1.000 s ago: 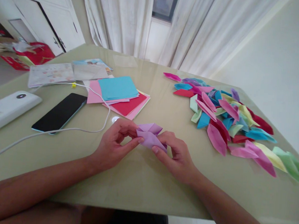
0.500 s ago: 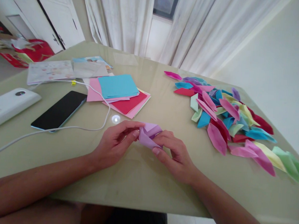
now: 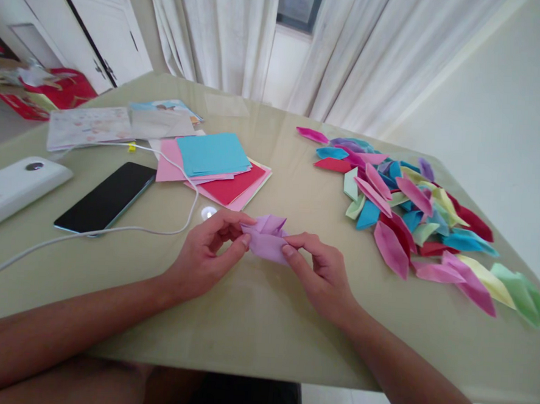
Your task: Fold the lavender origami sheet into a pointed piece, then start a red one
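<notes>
A small piece of lilac paper (image 3: 266, 238), partly folded, sits low over the glossy table (image 3: 253, 323), near its front edge and just this side of the stack of coloured sheets (image 3: 215, 168). Its near part is a flat, smooth flap with a straight crease; behind that, two or three pointed flaps stand up loosely. It is pinched at both ends, to the left of the heap of finished folded pieces (image 3: 402, 210)

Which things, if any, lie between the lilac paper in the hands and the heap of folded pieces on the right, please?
Nothing visible does. The left hand and right hand pinch the lilac paper, and only bare table shows between it and the heap of folded pieces.
</notes>
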The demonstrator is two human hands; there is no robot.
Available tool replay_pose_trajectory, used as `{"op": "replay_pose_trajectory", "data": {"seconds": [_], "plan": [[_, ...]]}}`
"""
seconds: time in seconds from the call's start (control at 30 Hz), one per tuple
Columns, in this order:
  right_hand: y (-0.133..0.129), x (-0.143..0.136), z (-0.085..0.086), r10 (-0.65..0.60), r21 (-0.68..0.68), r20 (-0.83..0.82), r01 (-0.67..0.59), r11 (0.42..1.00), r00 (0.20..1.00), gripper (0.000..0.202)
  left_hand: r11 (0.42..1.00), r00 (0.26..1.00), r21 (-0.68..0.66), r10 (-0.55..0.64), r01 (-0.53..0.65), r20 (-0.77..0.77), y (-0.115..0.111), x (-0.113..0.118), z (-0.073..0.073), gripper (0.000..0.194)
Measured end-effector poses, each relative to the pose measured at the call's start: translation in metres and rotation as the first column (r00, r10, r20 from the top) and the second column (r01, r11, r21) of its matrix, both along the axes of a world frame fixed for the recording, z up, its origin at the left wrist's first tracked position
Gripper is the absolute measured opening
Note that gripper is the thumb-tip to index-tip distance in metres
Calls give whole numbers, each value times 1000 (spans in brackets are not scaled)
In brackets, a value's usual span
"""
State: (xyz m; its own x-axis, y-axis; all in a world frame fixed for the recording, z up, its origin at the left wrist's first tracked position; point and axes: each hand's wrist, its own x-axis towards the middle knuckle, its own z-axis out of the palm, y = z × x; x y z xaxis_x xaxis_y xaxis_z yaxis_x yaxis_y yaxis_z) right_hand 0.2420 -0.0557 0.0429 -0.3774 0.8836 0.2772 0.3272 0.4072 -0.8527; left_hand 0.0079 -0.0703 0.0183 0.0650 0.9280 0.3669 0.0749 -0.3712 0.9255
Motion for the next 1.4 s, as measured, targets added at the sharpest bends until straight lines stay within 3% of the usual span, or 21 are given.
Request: {"op": "replay_pose_trajectory", "data": {"seconds": [0.2, 0.43, 0.9, 1.03, 1.13, 1.27, 1.4], "plan": [[2, 0, 5, 94, 5, -65, -94, 996, 993, 12, 997, 1000, -73, -13, 14, 12, 2, 0, -2, 19], [3, -3, 6, 166, 90, 0, -165, 982, 986, 7, 1000, 1000, -11, -1, 1, -31, 1, -1, -5, 24], [0, -6, 6, 209, 119, 72, -217, 969, 975, 7, 998, 999, 58, 13, -14, 32, -1, 2, -8, 28], [-1, -6, 6, 174, 161, 62, -182, 970, 983, 9, 989, 986, 145, -7, 32, -169, 0, -2, -4, 11], [-1, -6, 5, 129, 216, 33, -133, 967, 991, 10, 977, 950, 200, -14, 80, -313, 0, -5, 2, 12], [-4, -6, 5, 65, 304, 36, -72, 950, 997, 11, 965, 935, 220, -56, 140, -349, -1, -4, 7, 24], [-9, -7, 6, -47, 386, 53, 23, 922, 998, 12, 952, 926, 245, -85, 184, -369, -1, -1, 9, 13]]}}
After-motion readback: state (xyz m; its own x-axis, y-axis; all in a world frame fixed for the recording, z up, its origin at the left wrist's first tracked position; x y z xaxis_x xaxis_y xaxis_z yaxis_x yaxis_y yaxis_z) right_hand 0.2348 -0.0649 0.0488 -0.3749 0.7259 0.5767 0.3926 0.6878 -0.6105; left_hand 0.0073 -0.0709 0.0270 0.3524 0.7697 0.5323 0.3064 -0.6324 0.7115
